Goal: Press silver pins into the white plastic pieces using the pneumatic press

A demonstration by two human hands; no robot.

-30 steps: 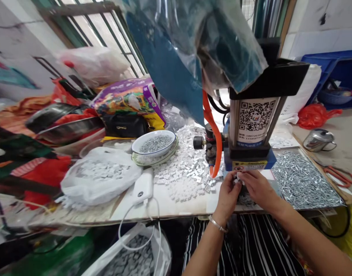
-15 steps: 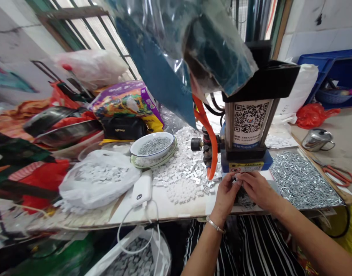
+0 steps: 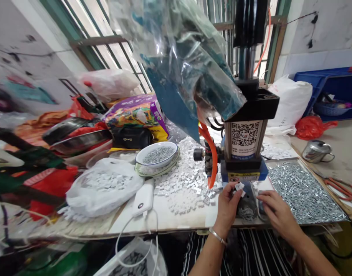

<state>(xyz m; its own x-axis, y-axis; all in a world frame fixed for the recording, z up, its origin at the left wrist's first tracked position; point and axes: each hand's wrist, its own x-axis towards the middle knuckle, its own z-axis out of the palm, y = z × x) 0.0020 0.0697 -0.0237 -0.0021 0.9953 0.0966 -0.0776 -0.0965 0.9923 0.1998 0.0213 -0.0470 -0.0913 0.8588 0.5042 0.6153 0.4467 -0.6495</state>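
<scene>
Small white plastic pieces (image 3: 239, 187) are pinched in my left hand (image 3: 228, 205), in front of the blue base of a black press (image 3: 245, 142). My right hand (image 3: 276, 211) is at the right side of the press base, its thumb and fingers close together near the tray edge; what they hold, if anything, is too small to make out. Between my hands lies a small heap of metal pins (image 3: 247, 212). A tray of metal pins (image 3: 304, 191) sits right of my right hand. Loose white pieces (image 3: 184, 172) cover the table to the left.
A white bowl of pins (image 3: 157, 155), a plastic bag of white pieces (image 3: 103, 188) and a white power bank (image 3: 144, 197) with a cable stand left. Orange-handled scissors (image 3: 341, 188) and a metal cup (image 3: 318, 151) are right. Plastic sheeting (image 3: 190, 65) hangs beside the press.
My hands were together at the press base; my right hand has moved away to the right. The white pieces in my left hand now show clearly. The view has tilted up.
</scene>
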